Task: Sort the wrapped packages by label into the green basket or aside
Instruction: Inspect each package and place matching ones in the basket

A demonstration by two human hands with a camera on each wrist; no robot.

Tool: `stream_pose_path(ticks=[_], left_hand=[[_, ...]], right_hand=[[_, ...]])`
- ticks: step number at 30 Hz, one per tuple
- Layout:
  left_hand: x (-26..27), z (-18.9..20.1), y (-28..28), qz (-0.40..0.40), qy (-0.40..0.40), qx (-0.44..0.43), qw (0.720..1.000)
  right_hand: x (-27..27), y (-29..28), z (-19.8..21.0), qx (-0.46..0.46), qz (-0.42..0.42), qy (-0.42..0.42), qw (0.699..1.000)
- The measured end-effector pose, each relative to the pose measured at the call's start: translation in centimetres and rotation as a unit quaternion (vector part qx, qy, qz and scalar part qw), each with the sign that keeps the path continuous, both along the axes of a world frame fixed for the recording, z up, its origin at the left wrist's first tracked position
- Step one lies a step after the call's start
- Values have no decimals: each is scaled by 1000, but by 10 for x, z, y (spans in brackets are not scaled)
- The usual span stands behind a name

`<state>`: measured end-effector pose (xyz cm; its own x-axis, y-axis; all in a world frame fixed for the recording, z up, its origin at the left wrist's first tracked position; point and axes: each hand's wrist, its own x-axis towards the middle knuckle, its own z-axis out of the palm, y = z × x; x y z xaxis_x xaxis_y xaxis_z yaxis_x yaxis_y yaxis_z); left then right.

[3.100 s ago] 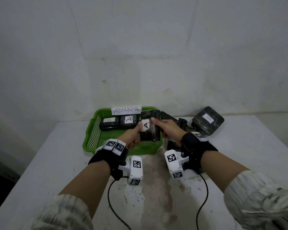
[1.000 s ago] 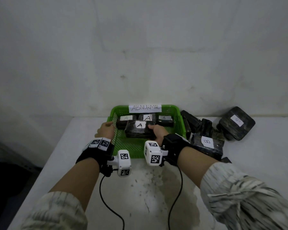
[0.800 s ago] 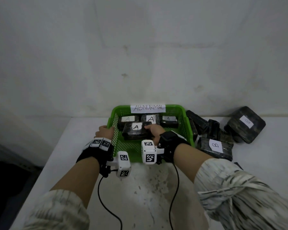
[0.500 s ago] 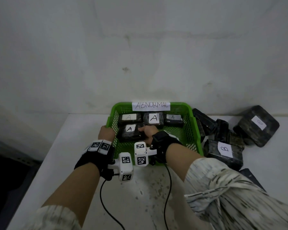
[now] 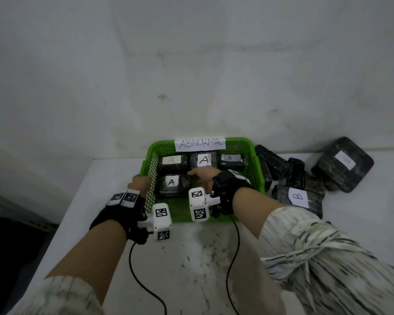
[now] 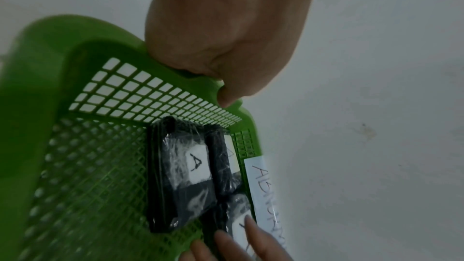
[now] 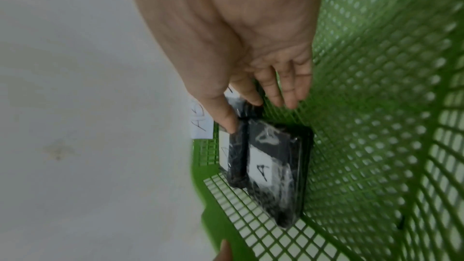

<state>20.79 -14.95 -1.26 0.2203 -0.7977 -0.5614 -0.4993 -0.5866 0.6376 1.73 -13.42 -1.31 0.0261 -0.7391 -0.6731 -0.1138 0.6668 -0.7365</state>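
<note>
The green basket with an "ABNORMAL" tag holds several black wrapped packages labelled A. Three lie along its back wall. A fourth package A lies flat in the front left of the basket, also seen in the left wrist view and the right wrist view. My right hand is inside the basket just right of it, fingers straight and holding nothing, the thumb against a back package. My left hand grips the basket's left rim.
Right of the basket lies a heap of black wrapped packages, one labelled B and a larger one leaning behind. The wall stands right behind the basket. The table's left edge is near my left wrist. Two cables trail towards me.
The right hand carried the A package down into the basket's front left and let go of it. The left hand left the package and took the basket's left rim.
</note>
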Motion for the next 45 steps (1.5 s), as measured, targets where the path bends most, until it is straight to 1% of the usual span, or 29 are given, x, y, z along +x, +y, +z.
stream_pose_path(ticks=[2, 4, 5, 8, 9, 11, 13, 15, 18, 21, 23, 25, 29, 31, 32, 34, 36, 37, 39, 40, 41, 42, 43, 44, 45], left_hand=[[-12, 9, 9, 36, -64, -19, 997], [-33, 20, 20, 29, -120, -52, 991], [-45, 26, 25, 18, -132, -65, 989], [-87, 32, 36, -16, -120, -99, 988], [-103, 33, 40, -45, -117, -83, 989], [-135, 26, 43, -103, -89, -54, 989], [-167, 14, 47, -147, -33, -22, 988], [-197, -7, 51, -186, 10, -2, 982], [-234, -13, 74, -232, 59, 8, 971], [-253, -11, 90, -247, 52, 29, 967], [-257, -14, 91, -265, 47, 31, 963], [-256, -15, 91, -285, 39, 28, 957], [-257, -12, 89, -302, -23, 35, 953], [-258, -8, 92, -302, -38, 29, 952], [-259, -8, 91, -306, -39, 32, 951], [-259, -5, 93, -306, -43, 36, 950], [-260, -4, 93, -309, -56, 39, 949], [-260, -3, 92, -309, -60, 39, 948], [-259, -1, 92, -320, -75, 35, 944], [-258, 0, 92, -325, -79, 31, 942], [-257, 0, 91, -331, -82, 29, 940], [-256, 0, 92, -332, -80, 33, 939], [-256, 1, 92, -329, -74, 35, 941], [-255, 2, 94, -315, -56, 34, 947], [-255, 3, 94, -292, -29, 33, 955]], right_hand=[[-19, 9, 13, -15, -51, -31, 998], [-39, 19, 26, -50, -91, -55, 993], [-50, 24, 31, -68, -109, -66, 989], [-88, 40, 45, -117, -178, -74, 974], [-103, 46, 48, -131, -198, -67, 969], [-132, 60, 48, -157, -239, -42, 957], [-163, 75, 42, -174, -265, 4, 949], [-196, 89, 30, -162, -249, 84, 951], [-236, 110, 13, -105, -224, 179, 952], [-267, 124, -4, -41, -151, 265, 952], [-274, 127, -10, -10, -110, 277, 954], [-272, 125, -12, 18, -88, 276, 957], [-263, 119, -16, 36, -86, 255, 962], [-263, 116, -26, 27, -42, 283, 958], [-264, 114, -30, 25, -15, 312, 950], [-268, 109, -38, 24, -15, 332, 943], [-273, 105, -41, 20, 25, 349, 936], [-274, 104, -40, 22, 8, 333, 943], [-271, 106, -32, 22, -52, 258, 964], [-271, 107, -29, 19, -77, 237, 968], [-271, 107, -26, 22, -83, 239, 967], [-273, 107, -26, 21, -49, 275, 960], [-273, 110, -22, 19, -13, 322, 947], [-275, 110, -20, -4, -21, 352, 936], [-274, 112, -15, -36, -41, 357, 933]])
